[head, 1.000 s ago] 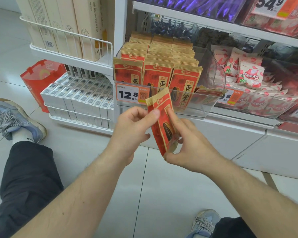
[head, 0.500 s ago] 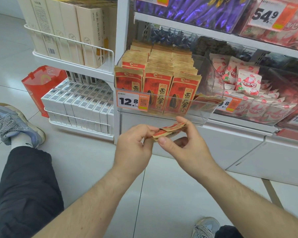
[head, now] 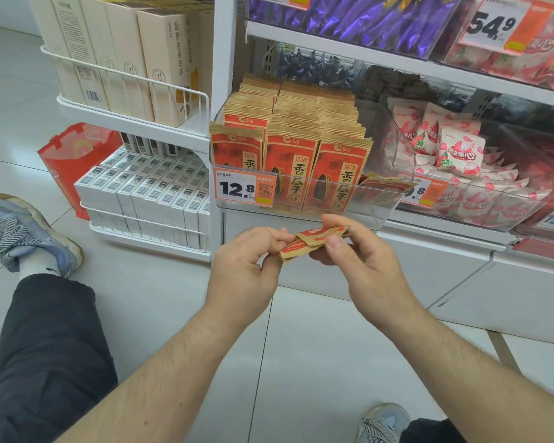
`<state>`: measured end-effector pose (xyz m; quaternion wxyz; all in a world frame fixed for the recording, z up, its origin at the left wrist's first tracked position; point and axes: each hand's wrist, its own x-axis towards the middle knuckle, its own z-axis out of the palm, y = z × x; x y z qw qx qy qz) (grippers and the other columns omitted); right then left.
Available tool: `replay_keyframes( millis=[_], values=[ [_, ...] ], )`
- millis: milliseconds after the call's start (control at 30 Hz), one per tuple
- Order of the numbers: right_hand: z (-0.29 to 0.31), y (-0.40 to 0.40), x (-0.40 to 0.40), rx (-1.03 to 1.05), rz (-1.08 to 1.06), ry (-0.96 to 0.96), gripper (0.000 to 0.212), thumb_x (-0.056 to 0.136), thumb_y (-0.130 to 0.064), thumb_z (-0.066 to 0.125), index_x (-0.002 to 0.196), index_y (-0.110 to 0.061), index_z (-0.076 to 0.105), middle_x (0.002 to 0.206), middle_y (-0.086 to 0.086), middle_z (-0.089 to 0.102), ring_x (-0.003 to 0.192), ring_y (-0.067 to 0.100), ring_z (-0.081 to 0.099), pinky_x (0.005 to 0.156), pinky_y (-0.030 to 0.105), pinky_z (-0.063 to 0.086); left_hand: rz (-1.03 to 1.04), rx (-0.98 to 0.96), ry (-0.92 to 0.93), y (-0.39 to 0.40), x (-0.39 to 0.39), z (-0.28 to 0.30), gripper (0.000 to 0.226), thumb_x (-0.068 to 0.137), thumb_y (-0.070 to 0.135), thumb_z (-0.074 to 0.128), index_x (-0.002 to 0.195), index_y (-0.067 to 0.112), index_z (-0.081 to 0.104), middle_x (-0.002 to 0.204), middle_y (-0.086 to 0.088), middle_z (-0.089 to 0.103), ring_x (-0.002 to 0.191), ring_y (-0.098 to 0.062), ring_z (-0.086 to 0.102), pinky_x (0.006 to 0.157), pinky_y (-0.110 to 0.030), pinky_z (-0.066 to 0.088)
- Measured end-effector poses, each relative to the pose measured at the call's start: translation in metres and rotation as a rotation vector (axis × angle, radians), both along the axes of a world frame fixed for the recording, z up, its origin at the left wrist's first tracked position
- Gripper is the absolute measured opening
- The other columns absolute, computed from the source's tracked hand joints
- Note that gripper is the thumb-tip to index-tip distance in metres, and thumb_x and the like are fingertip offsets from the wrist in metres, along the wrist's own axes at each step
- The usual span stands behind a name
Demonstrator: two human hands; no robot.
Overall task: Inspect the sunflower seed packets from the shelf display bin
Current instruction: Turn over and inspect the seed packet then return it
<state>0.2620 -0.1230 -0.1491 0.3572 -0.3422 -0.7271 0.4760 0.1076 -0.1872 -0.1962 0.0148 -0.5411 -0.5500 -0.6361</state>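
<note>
The shelf (head: 349,55) carried the clear display bin (head: 394,148), packed with upright packets (head: 290,167) apparently not yet inspected. Below it, the left hand (head: 247,263) and right hand (head: 362,260) pinched one sunflower seed packet (head: 311,241), tilted edge-on, inspection seemingly underway.

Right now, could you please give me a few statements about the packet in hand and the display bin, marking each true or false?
1. Both the left hand and the right hand pinch the sunflower seed packet. True.
2. The held packet stands upright, with its front facing the camera. False: it lies nearly flat, seen edge-on.
3. The clear display bin carries a price tag reading 12.8. True.
4. The bin is empty. False: rows of red seed packets fill it.
5. The packet is held below the bin's front edge. True.
</note>
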Motion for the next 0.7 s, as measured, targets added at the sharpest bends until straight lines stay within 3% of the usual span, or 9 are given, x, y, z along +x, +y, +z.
replay_keyframes(
  millis=[233, 333, 433, 533, 633, 700],
  values=[
    [-0.001, 0.0, 0.0, -0.015, 0.022, -0.001, 0.048, 0.077, -0.06, 0.054, 0.117, -0.036, 0.06, 0.107, 0.002, 0.073, 0.095, 0.015, 0.072, 0.089, 0.032, 0.057, -0.018, -0.019, -0.045, 0.0, -0.002, -0.002, 0.031, 0.079, -0.004, 0.062, 0.086, 0.026, 0.059, 0.1, 0.021, 0.066, 0.103, -0.007, 0.067, 0.087, -0.024, 0.054],
    [0.0, -0.001, -0.001, -0.029, -0.004, -0.013, 0.043, 0.079, -0.06, 0.054, 0.11, -0.032, 0.064, 0.096, 0.002, 0.074, 0.086, 0.016, 0.073, 0.08, 0.028, 0.057, -0.055, -0.105, -0.162, -0.001, -0.004, 0.001, 0.034, 0.083, -0.003, 0.065, 0.077, 0.031, 0.063, 0.094, 0.026, 0.07, 0.098, -0.005, 0.069, 0.086, -0.028, 0.055],
    [0.003, 0.0, -0.004, 0.0, -0.016, -0.088, 0.005, 0.095, -0.032, 0.061, 0.093, -0.03, 0.065, 0.07, -0.005, 0.072, 0.067, 0.014, 0.071, 0.066, 0.027, 0.054, -0.123, -0.238, -0.296, -0.001, -0.011, 0.012, 0.047, 0.086, -0.005, 0.068, 0.072, 0.04, 0.064, 0.083, 0.02, 0.072, 0.082, -0.003, 0.069, 0.078, -0.024, 0.054],
    [0.005, 0.002, -0.008, -0.032, -0.048, -0.129, 0.019, 0.097, -0.011, 0.057, 0.091, -0.027, 0.065, 0.06, -0.001, 0.069, 0.058, 0.013, 0.068, 0.06, 0.027, 0.053, -0.158, -0.333, -0.344, 0.003, -0.02, 0.026, 0.044, 0.086, 0.0, 0.069, 0.071, 0.041, 0.065, 0.072, 0.013, 0.071, 0.071, -0.008, 0.067, 0.072, -0.033, 0.055],
    [0.014, 0.005, -0.02, -0.099, -0.09, -0.069, 0.019, 0.101, -0.011, 0.051, 0.096, -0.024, 0.065, 0.061, 0.006, 0.07, 0.057, 0.017, 0.069, 0.062, 0.032, 0.056, -0.168, -0.337, -0.365, 0.009, -0.028, 0.046, 0.033, 0.085, 0.004, 0.072, 0.078, 0.036, 0.067, 0.082, 0.011, 0.074, 0.083, -0.007, 0.07, 0.082, -0.032, 0.056],
    [0.023, 0.011, -0.03, -0.156, -0.135, 0.002, 0.016, 0.102, -0.014, 0.049, 0.098, -0.016, 0.064, 0.061, 0.009, 0.07, 0.055, 0.019, 0.068, 0.059, 0.033, 0.056, -0.14, -0.311, -0.372, 0.016, -0.037, 0.059, 0.029, 0.084, 0.009, 0.074, 0.082, 0.037, 0.066, 0.083, 0.012, 0.072, 0.083, -0.003, 0.068, 0.081, -0.027, 0.056]
  ],
)
